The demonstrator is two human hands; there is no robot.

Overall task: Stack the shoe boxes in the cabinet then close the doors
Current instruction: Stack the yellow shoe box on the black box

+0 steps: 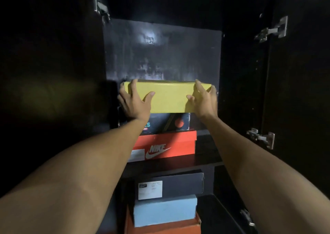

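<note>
A yellow shoe box (169, 98) sits on top of a stack inside the dark cabinet (160, 55). My left hand (134, 102) grips its left end and my right hand (202, 100) grips its right end, fingers over the top edge. Under it lies a dark printed box (167, 123), and below that a red Nike box (166, 145) resting on the shelf (207, 155). On the level below, a black box (182, 183) lies on a light blue box (165, 210), which lies on an orange box (160, 229).
Both cabinet doors stand open, the left door (44, 72) and the right door (300, 90), with metal hinges (273, 29) showing. There is dark free room to the right of the upper stack and above the yellow box.
</note>
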